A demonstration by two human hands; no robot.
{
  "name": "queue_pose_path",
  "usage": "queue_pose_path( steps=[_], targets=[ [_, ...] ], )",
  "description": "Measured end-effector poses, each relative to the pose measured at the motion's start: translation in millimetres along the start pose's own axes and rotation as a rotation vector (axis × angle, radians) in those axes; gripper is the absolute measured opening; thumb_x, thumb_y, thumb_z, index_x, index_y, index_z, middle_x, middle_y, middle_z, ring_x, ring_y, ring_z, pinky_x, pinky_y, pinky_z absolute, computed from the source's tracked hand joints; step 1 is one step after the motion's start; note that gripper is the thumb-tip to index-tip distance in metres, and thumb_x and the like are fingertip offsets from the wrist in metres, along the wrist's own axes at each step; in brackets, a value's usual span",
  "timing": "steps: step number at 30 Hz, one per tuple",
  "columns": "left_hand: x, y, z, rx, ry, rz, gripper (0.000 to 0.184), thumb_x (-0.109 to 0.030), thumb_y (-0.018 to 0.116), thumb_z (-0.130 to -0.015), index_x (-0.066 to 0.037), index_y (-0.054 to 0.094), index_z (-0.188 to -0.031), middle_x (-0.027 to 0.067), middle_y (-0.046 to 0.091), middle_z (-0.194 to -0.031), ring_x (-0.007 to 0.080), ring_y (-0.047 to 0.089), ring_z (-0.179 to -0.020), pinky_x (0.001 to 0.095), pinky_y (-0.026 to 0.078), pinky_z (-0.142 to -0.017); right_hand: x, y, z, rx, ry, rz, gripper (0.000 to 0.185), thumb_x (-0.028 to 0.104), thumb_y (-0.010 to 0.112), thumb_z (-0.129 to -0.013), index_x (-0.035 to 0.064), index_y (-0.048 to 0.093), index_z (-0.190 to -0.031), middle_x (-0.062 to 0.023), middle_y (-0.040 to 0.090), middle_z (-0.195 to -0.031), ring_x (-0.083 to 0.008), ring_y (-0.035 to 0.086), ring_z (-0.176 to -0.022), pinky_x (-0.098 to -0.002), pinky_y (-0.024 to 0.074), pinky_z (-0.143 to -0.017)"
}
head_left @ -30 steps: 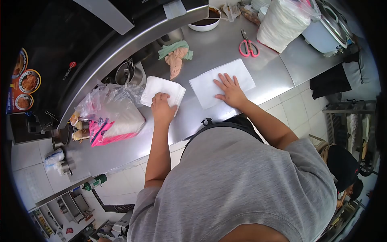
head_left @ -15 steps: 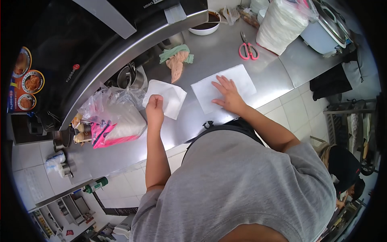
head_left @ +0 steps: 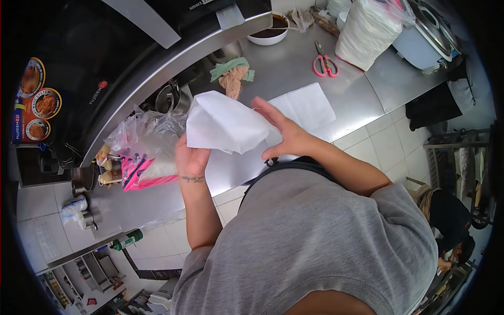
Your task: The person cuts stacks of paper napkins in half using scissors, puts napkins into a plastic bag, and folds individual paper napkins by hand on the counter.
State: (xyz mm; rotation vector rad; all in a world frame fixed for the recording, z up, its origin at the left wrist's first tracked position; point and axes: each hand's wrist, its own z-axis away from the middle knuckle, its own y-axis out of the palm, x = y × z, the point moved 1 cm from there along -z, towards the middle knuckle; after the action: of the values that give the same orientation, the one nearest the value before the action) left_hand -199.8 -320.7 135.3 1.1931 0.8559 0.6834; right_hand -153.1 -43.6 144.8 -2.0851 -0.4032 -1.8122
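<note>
A white paper sheet (head_left: pixel 226 122) is lifted above the steel counter, loosely bent. My left hand (head_left: pixel 192 160) holds it at its lower left side, palm turned up, the fingers partly hidden behind the paper. At the sheet's right edge is my right hand (head_left: pixel 286 134), thumb and fingers spread apart; whether it touches the paper I cannot tell. Behind that hand, flat on the counter, lies white paper (head_left: pixel 310 107) with a fold line. A plastic bag with pink print (head_left: pixel 149 168) stands beside my left hand.
Pink-handled scissors (head_left: pixel 325 65), a crumpled green and peach cloth (head_left: pixel 233 76) and a white bowl of dark sauce (head_left: pixel 270 37) rest on the counter (head_left: pixel 357 94). A large bag of white material (head_left: pixel 367 34) stands at the back right. Another person (head_left: pixel 446 215) is at far right.
The sheet in my left hand has risen and moved right, with that hand turned palm up. My right hand has come off the flat paper and moved left to the lifted sheet's edge.
</note>
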Motion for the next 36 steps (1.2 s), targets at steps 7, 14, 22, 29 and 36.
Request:
queue_pose_path(
  steps=[7,14,22,29,36],
  targets=[
    [16,-7,3,-0.048,0.013,0.161,0.033,-0.008,0.036,-0.096,0.008,0.050,-0.121,0.0192,0.057,-0.125,0.0296,0.056,-0.116,0.0425,0.046,-0.100,-28,-13,-6,-0.168,0.189,-0.329,0.057,0.000,0.069,-0.080,0.0035,0.046,-0.132,-0.0061,0.058,-0.121,-0.0155,0.056,-0.110,-0.0282,0.0433,-0.095],
    [14,-7,-3,-0.638,0.011,-1.809,0.045,-0.012,0.062,-0.087,-0.001,0.048,-0.128,0.0162,0.057,-0.124,0.0259,0.055,-0.117,0.0369,0.041,-0.100,12,-45,-11,-0.404,-0.187,0.643,0.019,0.002,0.065,-0.081,0.0045,0.066,-0.100,-0.0055,0.064,-0.088,-0.0217,0.061,-0.081,-0.0336,0.0496,-0.072],
    [99,111,-32,0.303,0.513,-1.814,0.078,-0.026,0.080,-0.067,-0.005,0.046,-0.135,0.0176,0.058,-0.122,0.0267,0.053,-0.119,0.0388,0.027,-0.110,81,-38,-15,-0.130,-0.505,0.965,0.015,0.010,0.068,-0.078,0.0052,0.065,-0.092,-0.0104,0.057,-0.081,-0.0313,0.055,-0.076,-0.0391,0.0471,-0.067],
    [90,11,-77,-0.043,-0.247,-1.693,0.038,-0.022,0.071,-0.078,0.002,0.064,-0.106,0.0100,0.068,-0.089,0.0197,0.064,-0.083,0.0355,0.048,-0.084,93,-115,16,-0.606,0.065,0.600,0.022,0.021,0.062,-0.089,-0.0001,0.063,-0.095,-0.0133,0.064,-0.081,-0.0237,0.060,-0.073,-0.0350,0.0470,-0.065],
    [103,-79,-101,-0.413,-0.153,-1.235,0.021,-0.018,0.064,-0.087,0.001,0.062,-0.096,0.0049,0.066,-0.083,0.0129,0.063,-0.068,0.0278,0.052,-0.062,-93,-184,45,-0.579,0.473,0.593,0.027,0.024,0.066,-0.082,-0.0021,0.064,-0.090,-0.0130,0.063,-0.076,-0.0228,0.059,-0.071,-0.0369,0.0462,-0.067]
  ],
)
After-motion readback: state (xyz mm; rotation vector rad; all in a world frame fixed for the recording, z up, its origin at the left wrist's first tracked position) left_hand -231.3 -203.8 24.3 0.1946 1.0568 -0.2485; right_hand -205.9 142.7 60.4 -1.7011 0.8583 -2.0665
